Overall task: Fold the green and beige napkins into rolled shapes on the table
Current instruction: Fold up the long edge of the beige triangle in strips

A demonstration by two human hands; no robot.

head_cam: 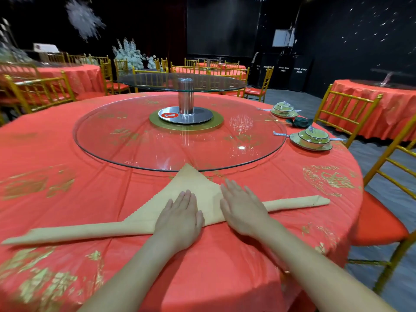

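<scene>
While both hands lay flat on the cloth, the head view showed the beige napkin (202, 185) spread on the near side of the round table (67, 199), which was covered in red with gold print. Its near edge was rolled into a long band running far out to the left and right, and an unrolled triangle pointed away toward the glass turntable (180, 136), its tip just overlapping the glass rim. The left hand (180, 218) rested palm-down on the middle of the band, fingers straight and close together. The right hand (242, 209) lay just beside it, fingers extended over the triangle's right edge, gripping nothing. Well apart, at the table's far right, the green napkin (300, 122) sat rolled between two covered dishes (311, 138).
</scene>
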